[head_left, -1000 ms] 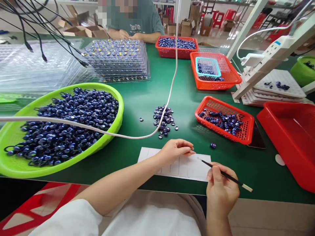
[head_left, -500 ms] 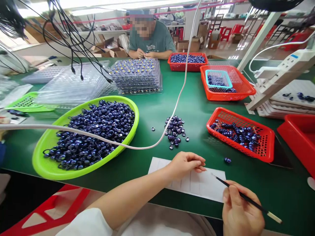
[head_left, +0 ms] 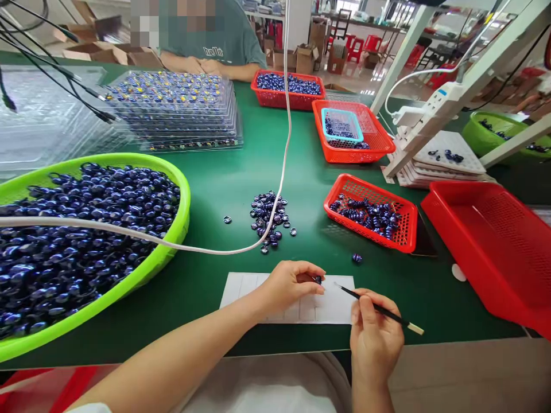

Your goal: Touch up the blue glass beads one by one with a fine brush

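My left hand (head_left: pixel 295 285) pinches a small shiny dark-blue piece (head_left: pixel 318 280) between thumb and fingers, just above a white ruled sheet (head_left: pixel 247 281). In my right hand (head_left: pixel 376 330) is a slim black pointed tool with a pale end, by its look tweezers (head_left: pixel 390 314). The fine tip points left at the piece and is a short gap away from it. Beyond my hands lies a loose pile of small dark-blue shells (head_left: pixel 269 215). A single blue piece (head_left: pixel 357 258) rests on the green table to the right of the sheet.
A green basket (head_left: pixel 186 201) heaped with blue looped pieces stands left. Red baskets (head_left: pixel 413 229) and an empty-looking red bin (head_left: pixel 482 229) are right. A white cable (head_left: pixel 287 126) hangs across the front. Stacked clear trays (head_left: pixel 181 123) stand before a co-worker (head_left: pixel 215 40).
The view has shifted right and down. My left hand now shows a small blue piece between the fingertips. The tool in my right hand has come closer to the left fingers.
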### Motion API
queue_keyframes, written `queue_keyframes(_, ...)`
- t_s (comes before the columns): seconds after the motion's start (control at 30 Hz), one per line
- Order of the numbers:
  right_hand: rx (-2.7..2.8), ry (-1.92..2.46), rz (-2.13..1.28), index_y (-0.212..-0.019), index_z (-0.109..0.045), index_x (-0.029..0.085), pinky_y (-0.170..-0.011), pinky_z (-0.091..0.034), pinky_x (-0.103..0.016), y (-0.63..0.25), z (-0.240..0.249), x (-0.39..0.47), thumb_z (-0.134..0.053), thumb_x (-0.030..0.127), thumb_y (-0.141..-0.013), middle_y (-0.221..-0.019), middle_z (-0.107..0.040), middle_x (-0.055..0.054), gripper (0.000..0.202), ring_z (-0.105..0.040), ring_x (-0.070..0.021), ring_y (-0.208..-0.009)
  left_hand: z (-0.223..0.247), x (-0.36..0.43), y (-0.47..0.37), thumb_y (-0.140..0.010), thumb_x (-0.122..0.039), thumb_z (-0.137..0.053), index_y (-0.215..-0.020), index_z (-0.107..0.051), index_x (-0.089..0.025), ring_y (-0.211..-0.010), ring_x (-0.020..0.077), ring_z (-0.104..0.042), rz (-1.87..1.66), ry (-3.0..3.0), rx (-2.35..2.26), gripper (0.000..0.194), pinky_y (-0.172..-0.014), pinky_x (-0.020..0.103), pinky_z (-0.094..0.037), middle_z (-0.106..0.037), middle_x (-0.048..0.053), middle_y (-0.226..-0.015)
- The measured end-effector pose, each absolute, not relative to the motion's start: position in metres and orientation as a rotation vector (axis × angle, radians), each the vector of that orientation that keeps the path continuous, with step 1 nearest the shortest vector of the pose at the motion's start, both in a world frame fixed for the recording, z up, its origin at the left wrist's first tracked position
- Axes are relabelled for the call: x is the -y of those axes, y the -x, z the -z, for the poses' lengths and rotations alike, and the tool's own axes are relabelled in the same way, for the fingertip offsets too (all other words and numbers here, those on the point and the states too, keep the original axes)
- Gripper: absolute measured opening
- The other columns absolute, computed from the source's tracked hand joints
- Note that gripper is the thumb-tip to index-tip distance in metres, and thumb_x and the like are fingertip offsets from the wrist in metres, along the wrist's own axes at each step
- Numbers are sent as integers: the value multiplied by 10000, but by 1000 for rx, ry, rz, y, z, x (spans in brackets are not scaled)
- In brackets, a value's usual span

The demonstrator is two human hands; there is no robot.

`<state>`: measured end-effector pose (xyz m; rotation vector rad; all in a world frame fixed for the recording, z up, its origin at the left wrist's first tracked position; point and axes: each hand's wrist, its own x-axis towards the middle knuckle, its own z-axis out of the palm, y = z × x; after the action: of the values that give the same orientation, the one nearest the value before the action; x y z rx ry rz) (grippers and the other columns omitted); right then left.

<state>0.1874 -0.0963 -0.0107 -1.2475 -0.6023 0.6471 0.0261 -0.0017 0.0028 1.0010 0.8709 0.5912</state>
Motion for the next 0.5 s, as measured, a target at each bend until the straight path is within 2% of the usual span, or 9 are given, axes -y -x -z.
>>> queue_keyframes(0.17,670,1323,-612,-901,-630,194,-510,-474,-250,-184,12,101,-747,276,-866,-946,-706,-54,146,-531,-77,-507,-1,6,-32,-635,-209,-843,-929,-740,-134,-715,145,-642,-686,-1061,-919,320,-700,266,-536,-735,50,-870)
queue_keyframes(0.3,768,1342,-553,-929,-658,195,-492,-490,-254,-181,16,104,-744,234,-868,-986,-715,-68,112,-569,-92,-524,-2,8,-33,-649,-204,-831,-912,-729,-132,-730,149,-640,-686,-1066,-938,291,-700,259,-535,-724,47,-847)
queue_keyframes(0.5,911,1376,-537,-962,-679,211,-494,-521,-264,-180,20,108,-728,202,-877,-1014,-731,-84,99,-667,-165,-667,-1,10,-33,-679,-225,-827,-896,-731,-140,-694,150,-632,-668,-1168,-978,252,-660,251,-523,-703,31,-776)
